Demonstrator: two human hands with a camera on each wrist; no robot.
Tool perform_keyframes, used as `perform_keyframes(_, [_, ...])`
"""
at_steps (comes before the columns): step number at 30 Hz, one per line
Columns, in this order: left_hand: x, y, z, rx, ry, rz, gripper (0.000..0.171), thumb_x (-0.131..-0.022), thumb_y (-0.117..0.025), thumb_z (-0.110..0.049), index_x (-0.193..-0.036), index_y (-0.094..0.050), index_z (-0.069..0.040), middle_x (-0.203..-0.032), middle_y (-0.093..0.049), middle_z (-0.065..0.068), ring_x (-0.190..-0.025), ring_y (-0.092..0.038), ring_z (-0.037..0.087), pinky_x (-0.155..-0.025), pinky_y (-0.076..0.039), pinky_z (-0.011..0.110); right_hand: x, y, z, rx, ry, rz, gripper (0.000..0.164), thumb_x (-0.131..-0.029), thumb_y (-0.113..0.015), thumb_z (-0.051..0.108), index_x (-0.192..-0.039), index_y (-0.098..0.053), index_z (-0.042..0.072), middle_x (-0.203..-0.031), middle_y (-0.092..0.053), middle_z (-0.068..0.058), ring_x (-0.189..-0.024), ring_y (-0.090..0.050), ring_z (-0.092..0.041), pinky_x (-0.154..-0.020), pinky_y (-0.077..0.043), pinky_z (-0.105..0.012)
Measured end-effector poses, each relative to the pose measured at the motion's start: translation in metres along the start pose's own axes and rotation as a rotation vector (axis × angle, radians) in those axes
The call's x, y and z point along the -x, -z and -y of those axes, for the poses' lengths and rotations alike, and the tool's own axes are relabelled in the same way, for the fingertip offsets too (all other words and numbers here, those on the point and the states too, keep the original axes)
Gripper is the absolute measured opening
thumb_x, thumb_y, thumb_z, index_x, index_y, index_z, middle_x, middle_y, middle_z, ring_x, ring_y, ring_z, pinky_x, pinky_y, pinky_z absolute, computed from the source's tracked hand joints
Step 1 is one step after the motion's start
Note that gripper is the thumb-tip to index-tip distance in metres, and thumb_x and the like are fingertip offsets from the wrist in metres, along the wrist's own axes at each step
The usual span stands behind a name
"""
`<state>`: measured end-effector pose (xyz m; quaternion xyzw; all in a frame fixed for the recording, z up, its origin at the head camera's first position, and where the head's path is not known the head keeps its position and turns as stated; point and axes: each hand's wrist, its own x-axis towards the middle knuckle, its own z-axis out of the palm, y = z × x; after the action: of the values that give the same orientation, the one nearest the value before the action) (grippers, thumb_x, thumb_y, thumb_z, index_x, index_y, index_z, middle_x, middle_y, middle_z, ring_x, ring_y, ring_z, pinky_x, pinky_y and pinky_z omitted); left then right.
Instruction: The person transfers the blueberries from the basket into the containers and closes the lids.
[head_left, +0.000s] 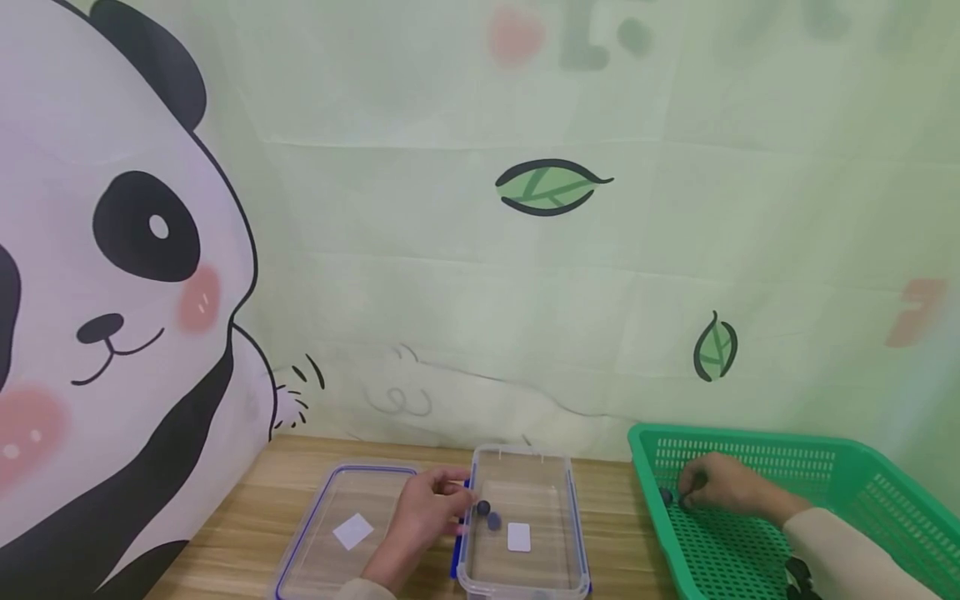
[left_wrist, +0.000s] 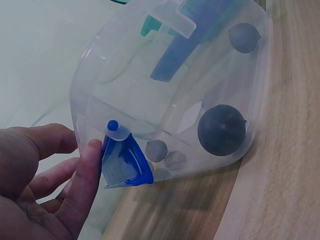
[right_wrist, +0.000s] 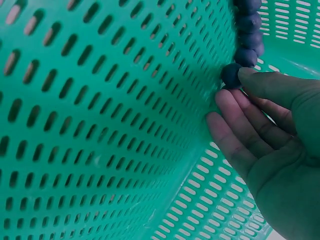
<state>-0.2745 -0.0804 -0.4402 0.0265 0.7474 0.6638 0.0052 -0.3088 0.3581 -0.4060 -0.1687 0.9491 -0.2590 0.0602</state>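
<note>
My left hand [head_left: 429, 510] grips the left rim of a clear plastic box [head_left: 551, 533] beside its blue latch [left_wrist: 125, 165], the thumb and fingers on either side of the wall. A few small dark blue balls [left_wrist: 222, 130], each with a little nub, lie in the box. Inside a green basket [head_left: 667, 546], my right hand [head_left: 720, 485] pinches a dark blue ball [right_wrist: 231, 76] between thumb and fingertips, close to the basket's side wall. More such balls [right_wrist: 248, 37] lie in a row along that wall, just beyond the pinched one.
A clear lid [head_left: 311, 546] with a blue seal and a white label lies on the wooden table [head_left: 232, 521], left of the box. Another white label [head_left: 519, 537] shows at the box. Behind the table hangs a pale green cloth [head_left: 450, 292] printed with a panda and leaves.
</note>
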Motion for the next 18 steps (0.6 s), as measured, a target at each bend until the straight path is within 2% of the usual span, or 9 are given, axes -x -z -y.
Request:
perform_keyframes(5, [0.001, 0.001, 0.0, 0.007, -0.009, 0.007, 0.04, -0.089, -0.077, 0.002, -0.128, -0.068, 0.008, -0.102, -0.068, 0.013, -0.082, -0.069, 0.02, -0.067, -0.068, 0.035, 0.0, -0.001, 0.001, 0.006, 0.005, 0.004, 0.006, -0.087, -0.079, 0.001, -0.089, -0.074, 0.003, -0.088, -0.069, -0.001, -0.085, -0.062, -0.018, -0.072, -0.059, -0.037])
perform_keyframes(13, [0.001, 0.002, -0.001, 0.001, -0.002, 0.004, 0.04, -0.089, -0.077, 0.002, -0.128, -0.068, 0.008, -0.102, -0.068, 0.013, -0.082, -0.069, 0.02, -0.067, -0.068, 0.035, 0.0, 0.005, 0.001, -0.016, 0.029, 0.03, 0.008, -0.089, -0.076, -0.001, -0.096, -0.077, 0.003, -0.094, -0.073, -0.004, -0.089, -0.066, -0.022, -0.076, -0.062, -0.041])
perform_keyframes(18, [0.002, 0.002, -0.002, -0.003, 0.0, 0.002, 0.04, -0.089, -0.077, 0.002, -0.127, -0.069, 0.007, -0.102, -0.067, 0.013, -0.081, -0.069, 0.019, -0.066, -0.067, 0.034, 0.002, 0.018, 0.006, -0.028, 0.072, -0.036, 0.01, -0.092, -0.075, 0.004, -0.102, -0.077, 0.001, -0.098, -0.075, -0.005, -0.093, -0.07, -0.026, -0.08, -0.064, -0.044])
